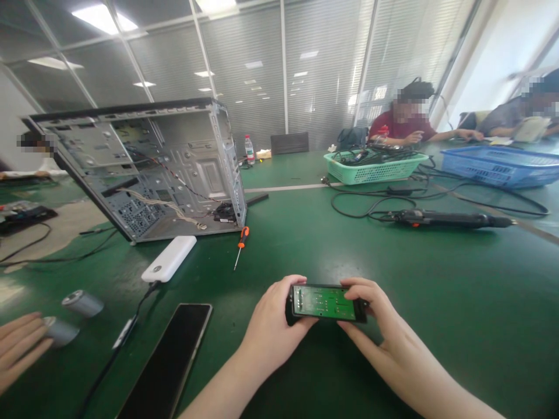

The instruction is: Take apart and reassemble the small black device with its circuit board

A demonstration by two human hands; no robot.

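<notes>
A green bench (292, 233) spans the view, with an open, partly stripped computer case (209, 174) standing on it at the far left. A mint-green basket (371, 173) heaped with cables stands at the far right, and a black electric screwdriver (449, 219) lies in front of it. Near the front centre, the person's left hand (275, 311) and right hand (384, 323) are partly curled around opposite ends of a black casing (290, 309), fingers on its far side, thumbs along its near side. The green circuit board (325, 302) in that casing lies between the hands, solder side facing up. A right-hand finger covers its right corner, the left hand hides part of the casing's left end, and the underside is out of sight; whether the right thumb touches is hard to tell. A smartphone (170, 355), cut off by the lower edge, lies left of the left hand. At the left edge, another person's cropped hand (21, 349) partly hides a grey metal cylinder (63, 333).
</notes>
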